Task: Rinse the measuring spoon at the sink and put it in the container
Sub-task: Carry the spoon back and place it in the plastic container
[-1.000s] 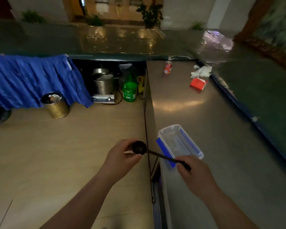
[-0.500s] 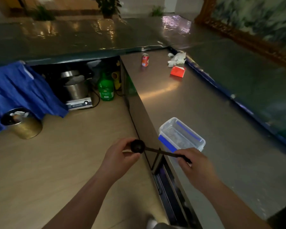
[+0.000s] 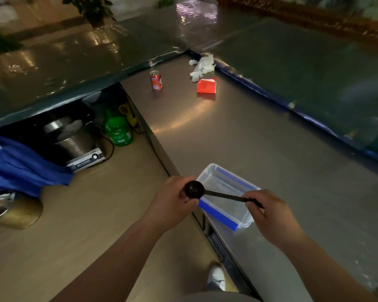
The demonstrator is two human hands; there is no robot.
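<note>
Here, in the head view, both hands hold the black measuring spoon level above the near edge of the clear, blue-trimmed container. The left hand cups its round bowl; the right hand pinches the handle's end. The container sits on the steel tabletop, with a red can far behind.

A red drink can stands on the steel counter near a red carton and crumpled tissue. A green bottle sits beside a steel pot on a cooker.
</note>
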